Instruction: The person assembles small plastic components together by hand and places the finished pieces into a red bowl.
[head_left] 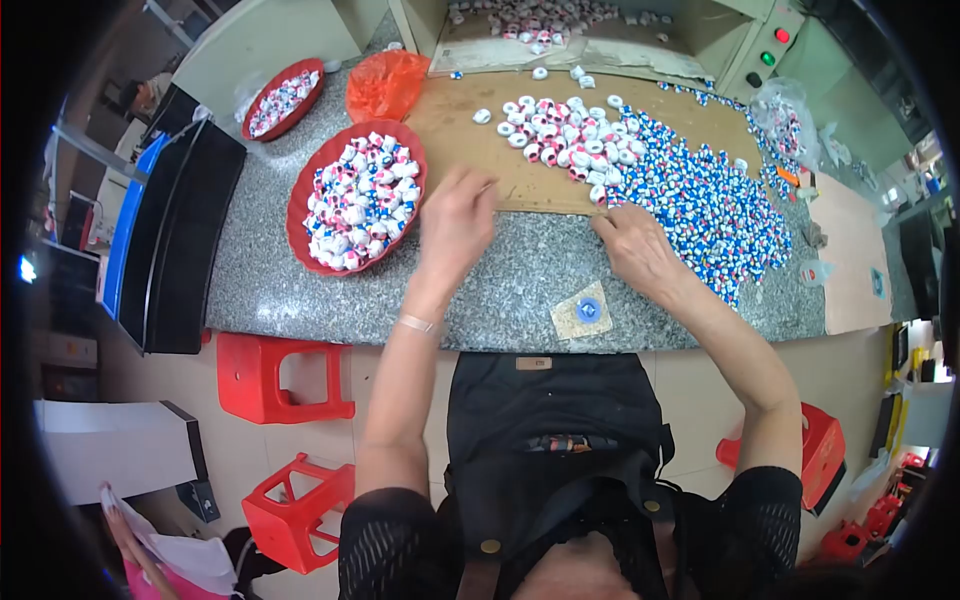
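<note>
My left hand (458, 218) is over the front edge of a cardboard sheet (450, 140), just right of a red bowl (296, 222). Its fingers are curled together, and anything between them is too small to make out. White, pink and blue pieces (360, 205) fill that bowl. My right hand (640, 248) rests by the near-left edge of a heap of small blue-and-white pieces (700, 200). Its fingertips are pinched, with what they hold hidden. Just beyond them lie larger white-and-pink rounded pieces (575, 140).
A second red bowl (285, 100) and an orange plastic bag (385, 85) stand at the back left. A blue round item (588, 309) lies on a small patch near the counter's (500, 300) front edge. Red stools (265, 378) stand below. At far right lies a clear bag (785, 125).
</note>
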